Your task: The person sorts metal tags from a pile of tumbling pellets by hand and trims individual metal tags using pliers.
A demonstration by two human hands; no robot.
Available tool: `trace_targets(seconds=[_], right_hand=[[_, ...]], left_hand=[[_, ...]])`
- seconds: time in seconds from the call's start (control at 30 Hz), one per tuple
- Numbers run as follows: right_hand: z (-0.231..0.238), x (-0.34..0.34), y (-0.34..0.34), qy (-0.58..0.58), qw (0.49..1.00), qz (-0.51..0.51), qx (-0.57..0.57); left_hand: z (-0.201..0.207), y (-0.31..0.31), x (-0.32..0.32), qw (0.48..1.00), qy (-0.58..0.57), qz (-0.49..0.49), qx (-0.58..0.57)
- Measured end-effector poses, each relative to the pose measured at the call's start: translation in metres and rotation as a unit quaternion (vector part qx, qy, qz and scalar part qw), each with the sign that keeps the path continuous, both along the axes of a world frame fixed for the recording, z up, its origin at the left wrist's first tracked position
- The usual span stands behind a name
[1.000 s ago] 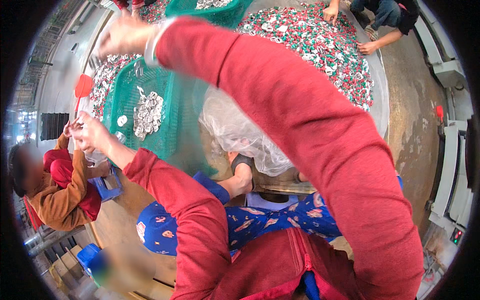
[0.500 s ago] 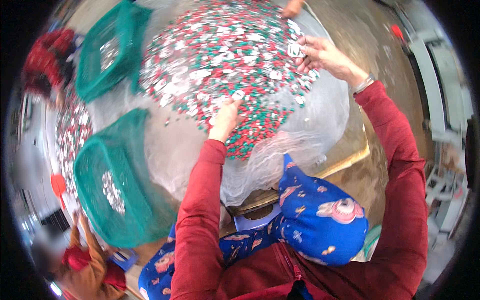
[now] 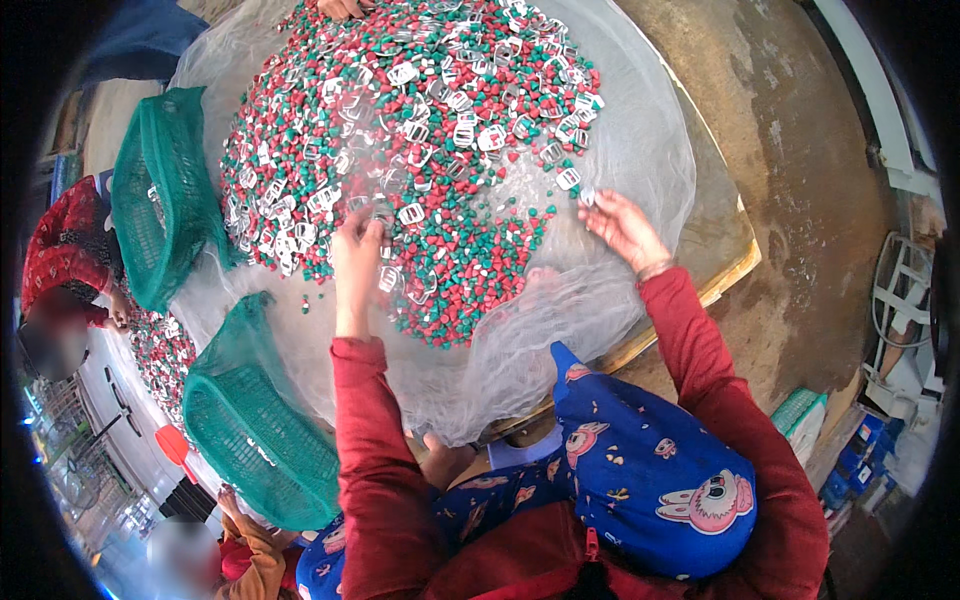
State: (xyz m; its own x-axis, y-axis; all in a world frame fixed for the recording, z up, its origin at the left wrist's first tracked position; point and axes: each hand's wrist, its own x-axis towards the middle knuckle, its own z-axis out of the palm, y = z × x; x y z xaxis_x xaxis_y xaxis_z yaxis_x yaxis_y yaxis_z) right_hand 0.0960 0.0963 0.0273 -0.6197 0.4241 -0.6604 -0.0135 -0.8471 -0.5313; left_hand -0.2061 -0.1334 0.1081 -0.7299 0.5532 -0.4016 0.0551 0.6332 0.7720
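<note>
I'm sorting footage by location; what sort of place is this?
Probably a workshop: a wide pile of small red, green and white pieces lies on sheer netting, green mesh baskets sit beside it, and another person's hand is at its far edge.

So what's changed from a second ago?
The left hand and right hand swung rightward from around the near green basket to the big pile; the left reaches its near side, the right, off its right edge, holds a white piece. The basket stayed left of the pile.
</note>
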Motion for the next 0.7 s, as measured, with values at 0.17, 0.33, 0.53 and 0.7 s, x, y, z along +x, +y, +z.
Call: trace_targets(seconds=[0.17,0.33,0.53,0.7], right_hand=[[-0.004,0.006,-0.026,-0.055,0.996,0.015,0.074],[-0.009,0.004,-0.016,-0.058,0.994,0.014,0.097],[-0.021,-0.002,-0.016,-0.115,0.977,0.040,0.177],[-0.004,-0.018,-0.018,-0.267,0.895,0.174,0.311]], left_hand=[[-0.029,0.021,0.054,0.782,-0.504,0.139,0.340],[-0.023,0.081,0.113,0.699,-0.626,0.019,0.345],[-0.030,0.123,0.129,0.810,-0.530,-0.097,0.230],[-0.073,0.122,0.141,0.907,-0.366,-0.156,0.138]])
